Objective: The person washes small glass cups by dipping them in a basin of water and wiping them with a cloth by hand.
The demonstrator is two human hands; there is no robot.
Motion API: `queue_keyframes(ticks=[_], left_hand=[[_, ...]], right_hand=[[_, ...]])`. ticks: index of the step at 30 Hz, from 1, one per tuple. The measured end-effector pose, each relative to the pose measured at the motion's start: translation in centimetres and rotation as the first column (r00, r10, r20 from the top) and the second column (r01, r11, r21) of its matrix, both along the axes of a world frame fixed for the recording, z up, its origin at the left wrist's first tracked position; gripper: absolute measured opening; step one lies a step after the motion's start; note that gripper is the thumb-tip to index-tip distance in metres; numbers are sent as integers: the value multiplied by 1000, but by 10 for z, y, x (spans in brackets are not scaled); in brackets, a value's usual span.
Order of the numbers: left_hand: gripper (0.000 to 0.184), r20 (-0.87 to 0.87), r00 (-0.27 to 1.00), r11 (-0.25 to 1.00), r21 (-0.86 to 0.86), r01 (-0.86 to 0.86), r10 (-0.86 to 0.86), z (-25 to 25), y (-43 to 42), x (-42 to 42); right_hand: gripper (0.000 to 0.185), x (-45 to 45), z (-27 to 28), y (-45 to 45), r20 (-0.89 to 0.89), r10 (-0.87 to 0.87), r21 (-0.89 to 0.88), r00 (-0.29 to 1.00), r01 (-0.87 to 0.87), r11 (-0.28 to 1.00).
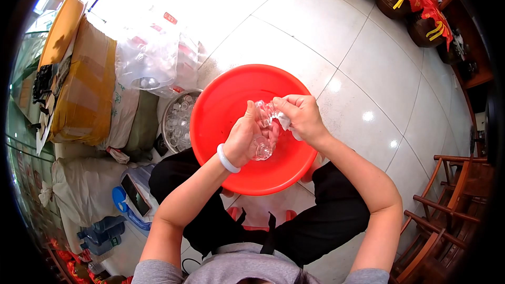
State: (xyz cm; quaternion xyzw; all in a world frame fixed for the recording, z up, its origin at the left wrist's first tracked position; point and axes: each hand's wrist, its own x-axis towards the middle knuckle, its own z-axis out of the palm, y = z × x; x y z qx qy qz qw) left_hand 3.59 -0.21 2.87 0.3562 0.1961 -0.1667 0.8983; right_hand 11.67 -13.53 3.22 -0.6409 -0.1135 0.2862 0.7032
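Through the head camera I have both hands over the red basin [286,171], which lies directly beneath the fingers. The clear glassware [265,115] is between them: it rests across the left hand [242,139] and reaches up to the right fingertips. Its long axis, as far as I can judge, runs from the right fingertips back towards the left palm. A round clear part shows lower down beside the left palm; I cannot tell whether it belongs to the same piece or is a second one.

The left hand has the greater share of the glass, cupped palm-up, thumb raised on the near side and fingers curled partway underneath. The right hand [304,117] comes in from the other side, knuckles up, thumb and forefinger pinched together at the glass's far end, with a white cloth [284,121] bunched in its grip. Both elbows are bent outward, forearms converging over the basin.

Left of the left fingers, well apart, a metal bowl [167,126] holds more clear pieces [180,121].
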Motion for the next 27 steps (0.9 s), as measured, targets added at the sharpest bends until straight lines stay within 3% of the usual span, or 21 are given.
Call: queue_keyframes(ticks=[2, 6, 7, 9, 12, 15, 16, 18, 19, 20, 22, 26, 27], left_hand=[[54, 11, 1000, 999, 33, -1, 1, -3, 3, -1], [47, -27, 999, 999, 34, 23, -22, -1, 5, -1], [47, -28, 999, 999, 34, 22, -21, -1, 6, 0], [44, -61, 997, 981, -193, 35, -47, -3, 11, 0], [47, -140, 990, 959, -277, -65, 27, -6, 15, 2], [42, -66, 997, 917, -396, -49, 25, -16, 25, 3], [42, -66, 997, 917, -396, -51, 27, -13, 22, 3], [42, -269, 947, 950, -207, -235, 175, -2, 15, 6], [42, -270, 947, 950, -207, -235, 175, -9, 17, 4], [43, -226, 959, 954, -207, -217, 169, -24, 22, 1], [44, -183, 970, 958, -206, -198, 161, -27, 23, 0], [46, -199, 974, 942, -291, -165, 109, -22, 21, 0], [46, -179, 981, 928, -345, -140, 82, -22, 21, 1]], right_hand=[[28, -3, 1, 0, 153, 51, -126, 987, -32, 992], [27, -6, 6, 2, 196, 50, -100, 979, -30, 995], [26, -5, 13, 1, 130, 63, -84, 989, -53, 995], [25, -4, 14, 0, 64, 80, -67, 995, -76, 995], [24, 0, 0, 0, 211, 68, -146, 975, -38, 989], [23, -2, 0, -3, 238, 147, -45, 960, -140, 989], [23, -4, 12, -4, 280, 231, -80, 932, -217, 973], [26, -8, 5, 0, 477, 243, -9, 845, -272, 962], [29, -10, 5, 3, 566, 233, 26, 790, -300, 954], [31, -13, 9, 0, 614, 327, -128, 719, -318, 940], [38, -18, 5, -1, 668, 392, -249, 632, -306, 919], [38, -13, 7, -1, 613, 427, -258, 664, -343, 903], [38, -14, 6, 0, 674, 356, -202, 647, -303, 931]])
